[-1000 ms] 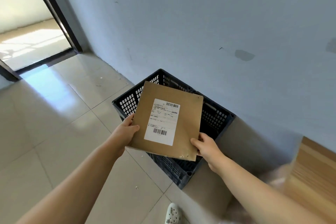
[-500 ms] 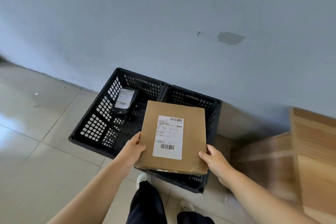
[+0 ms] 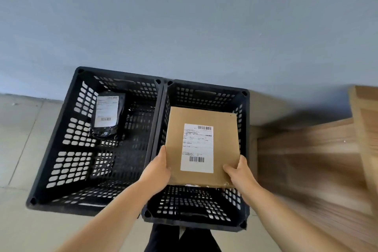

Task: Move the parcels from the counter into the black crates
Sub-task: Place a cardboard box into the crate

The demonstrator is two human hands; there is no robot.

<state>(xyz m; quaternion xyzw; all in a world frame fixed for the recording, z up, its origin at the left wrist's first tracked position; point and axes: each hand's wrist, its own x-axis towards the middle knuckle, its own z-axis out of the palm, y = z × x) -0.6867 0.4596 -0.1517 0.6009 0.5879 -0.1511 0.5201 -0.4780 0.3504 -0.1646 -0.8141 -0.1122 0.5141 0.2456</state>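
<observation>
Fingers of the left hand (image 3: 157, 170) and right hand (image 3: 239, 172) curl round the near corners of a flat brown cardboard parcel with a white label (image 3: 201, 145) — held over the right black plastic lattice crate (image 3: 244, 149). Beside it, the left black lattice crate (image 3: 61, 129) holds a black plastic-wrapped parcel (image 3: 106, 115).

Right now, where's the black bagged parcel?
The black bagged parcel lies inside the left crate, toward its far left corner near the wall, apart from the brown parcel.
</observation>
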